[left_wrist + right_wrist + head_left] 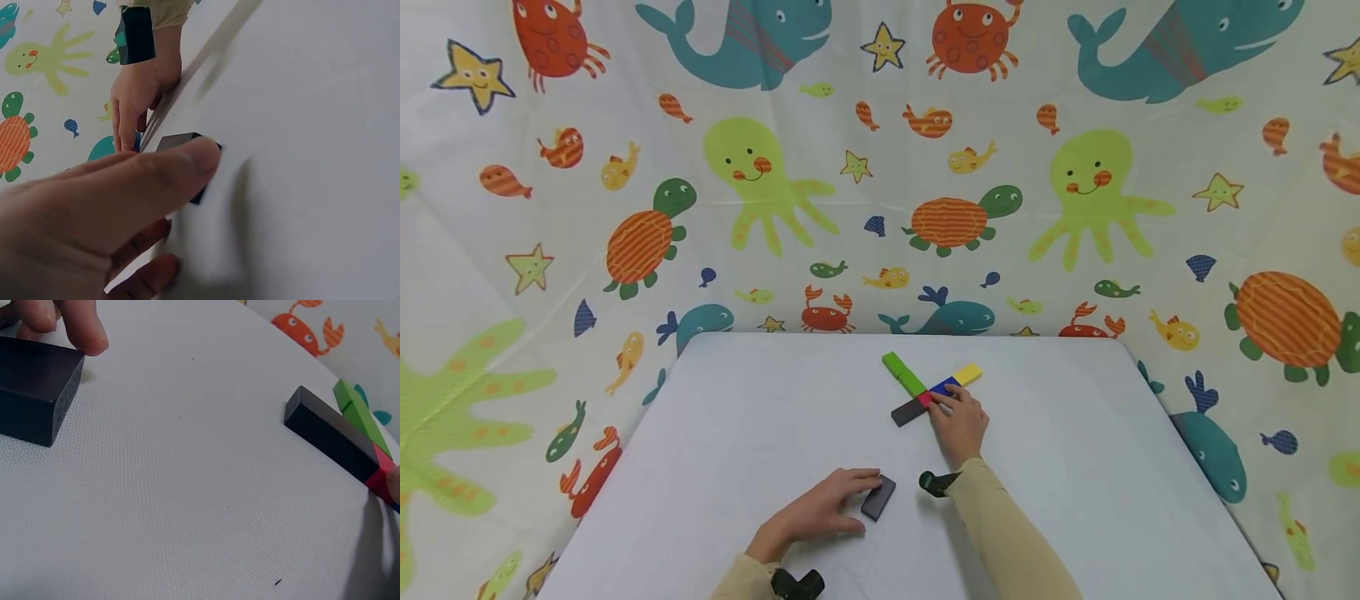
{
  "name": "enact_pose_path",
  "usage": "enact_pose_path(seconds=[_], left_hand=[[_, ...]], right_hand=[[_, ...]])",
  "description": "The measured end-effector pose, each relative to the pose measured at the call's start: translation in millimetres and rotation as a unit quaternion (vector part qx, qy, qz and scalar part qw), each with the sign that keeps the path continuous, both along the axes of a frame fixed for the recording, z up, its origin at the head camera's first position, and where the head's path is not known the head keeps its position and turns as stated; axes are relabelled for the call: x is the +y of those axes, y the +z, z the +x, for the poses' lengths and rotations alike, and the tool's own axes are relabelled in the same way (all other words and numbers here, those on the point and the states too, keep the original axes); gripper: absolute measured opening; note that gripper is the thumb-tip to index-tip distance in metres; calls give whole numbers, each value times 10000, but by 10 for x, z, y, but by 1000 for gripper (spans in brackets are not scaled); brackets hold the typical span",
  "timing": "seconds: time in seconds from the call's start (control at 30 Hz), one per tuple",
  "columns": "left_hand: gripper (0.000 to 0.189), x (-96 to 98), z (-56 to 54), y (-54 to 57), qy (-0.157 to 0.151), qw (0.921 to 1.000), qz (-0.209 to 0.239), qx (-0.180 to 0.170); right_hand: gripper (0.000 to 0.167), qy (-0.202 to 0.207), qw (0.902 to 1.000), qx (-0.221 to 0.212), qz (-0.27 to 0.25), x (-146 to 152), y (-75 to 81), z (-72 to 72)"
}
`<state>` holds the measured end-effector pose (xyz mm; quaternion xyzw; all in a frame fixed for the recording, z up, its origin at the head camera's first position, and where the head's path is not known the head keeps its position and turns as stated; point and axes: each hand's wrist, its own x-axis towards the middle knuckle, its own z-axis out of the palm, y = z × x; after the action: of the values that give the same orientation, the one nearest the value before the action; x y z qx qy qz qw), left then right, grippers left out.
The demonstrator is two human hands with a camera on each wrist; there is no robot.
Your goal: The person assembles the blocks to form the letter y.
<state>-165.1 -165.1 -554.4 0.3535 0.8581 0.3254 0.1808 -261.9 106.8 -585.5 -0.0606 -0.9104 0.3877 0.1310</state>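
My right hand [962, 423] is at a row of flat blocks, its fingers and thumb pinching the blue block [943, 386]. The thumb lies right by the red block [924, 399]. A yellow block [968, 373] continues past the blue one, and a dark grey block [908, 412] extends from the red one on the other side. Green blocks [904, 372] branch off toward the back left. Nearer the front, my left hand [827, 506] has its fingertips at the far end of a loose dark block [877, 498]; its thumb stands apart from that block.
The blocks lie on a white table [760, 400]. Behind it hangs a cloth [865, 75] printed with sea animals. Dark wrist devices [797, 585] are worn at both cuffs, and the right forearm [1011, 529] reaches across the front right of the table.
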Motion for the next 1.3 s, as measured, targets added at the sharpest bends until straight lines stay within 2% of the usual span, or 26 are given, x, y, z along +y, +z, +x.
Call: enact_pose_path(seconds=[0.1, 0.33, 0.5, 0.8, 0.93, 1.03, 1.13, 1.23, 1.3], left_hand=[[65, 19, 7, -28, 17, 9999, 37, 136], [56, 72, -9, -57, -101, 9969, -91, 772], [50, 70, -33, -72, -62, 9968, -33, 791], [53, 59, -44, -82, -98, 9967, 70, 797], [52, 44, -37, -82, -4, 9967, 193, 789], [52, 24, -35, -88, 238, 9967, 569, 532], [53, 3, -50, -69, 655, 9895, 1280, -137], [53, -17, -83, -18, 1192, 9674, 2008, -983], [54, -39, -99, 29, 1548, 9511, 2301, -1359]], right_hand=[[28, -33, 10000, 80, 40, 6, -2, 9], [28, -30, 9998, 98, 141, 25, -22, -16], [30, -23, 10000, -10, 74, 26, -17, -29], [29, -48, 9999, -86, 45, -17, 11, -16], [29, -43, 9999, -112, 42, -33, 16, -10], [28, -32, 9999, -123, 14, -39, 30, 1], [28, -35, 9999, -139, 12, -37, 40, 9], [29, -42, 9999, -93, 30, -30, 36, 8], [29, -37, 9999, -94, 31, -33, 16, 7]])
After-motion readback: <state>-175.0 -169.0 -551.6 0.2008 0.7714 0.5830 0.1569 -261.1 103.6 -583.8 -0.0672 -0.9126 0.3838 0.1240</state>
